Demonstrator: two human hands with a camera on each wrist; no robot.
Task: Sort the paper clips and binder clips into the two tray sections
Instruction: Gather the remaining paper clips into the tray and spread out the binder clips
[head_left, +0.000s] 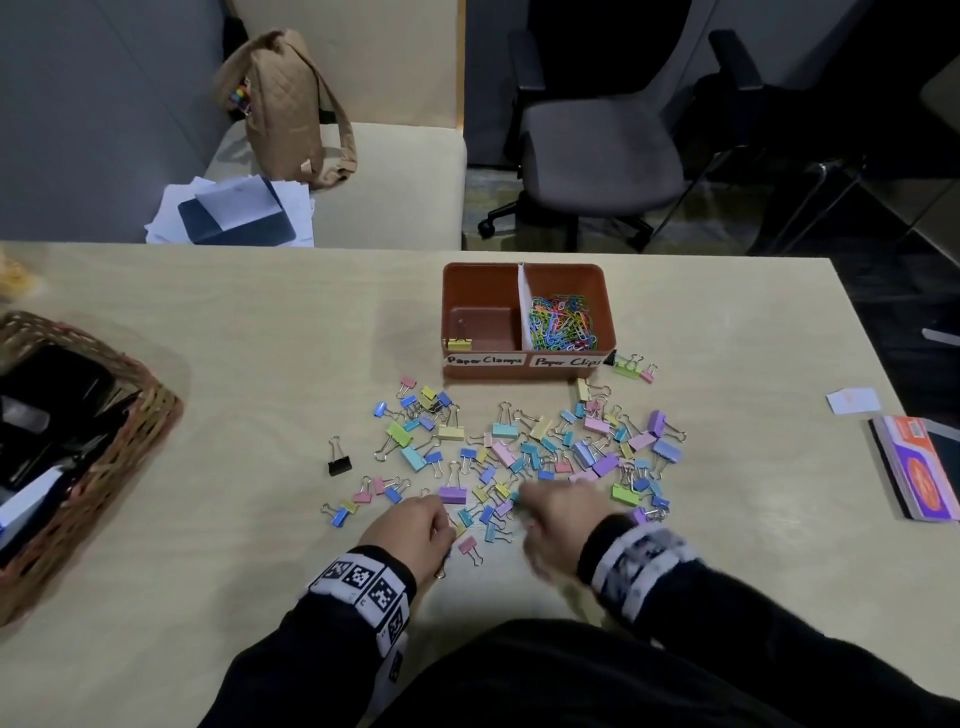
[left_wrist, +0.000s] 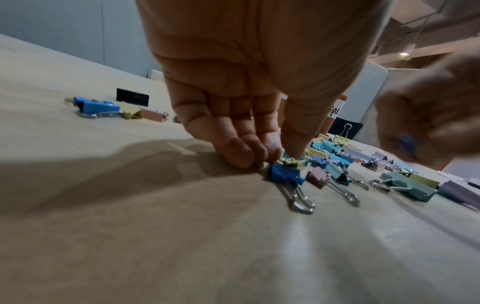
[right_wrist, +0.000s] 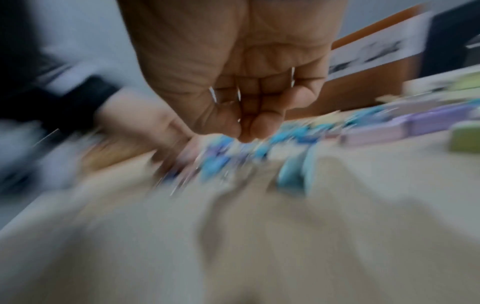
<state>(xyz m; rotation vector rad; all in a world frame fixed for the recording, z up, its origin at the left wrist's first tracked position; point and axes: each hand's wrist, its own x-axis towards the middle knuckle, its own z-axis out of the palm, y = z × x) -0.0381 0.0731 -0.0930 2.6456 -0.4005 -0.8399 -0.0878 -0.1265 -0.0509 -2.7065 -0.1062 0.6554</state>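
Observation:
A brown tray (head_left: 608, 291) stands at the table's middle back. Its left section, labelled Paper Clamps, holds one yellow binder clip (head_left: 459, 342); the right section holds a heap of coloured paper clips (head_left: 563, 322). Many pastel binder clips (head_left: 540, 447) lie scattered in front of it. At the pile's near edge my left hand (head_left: 444, 522) (left_wrist: 275, 158) pinches a small yellow binder clip (left_wrist: 294, 163), with a dark blue clip (left_wrist: 283, 174) against it. My right hand (head_left: 524, 501) (right_wrist: 246, 131) is blurred, its fingers curled round a blue binder clip (left_wrist: 406, 142).
A lone black binder clip (head_left: 339, 464) sits left of the pile. A wicker basket (head_left: 130, 415) stands at the left edge, a booklet (head_left: 919, 467) and a paper slip (head_left: 852, 400) at the right. Chairs and a bag stand beyond the table.

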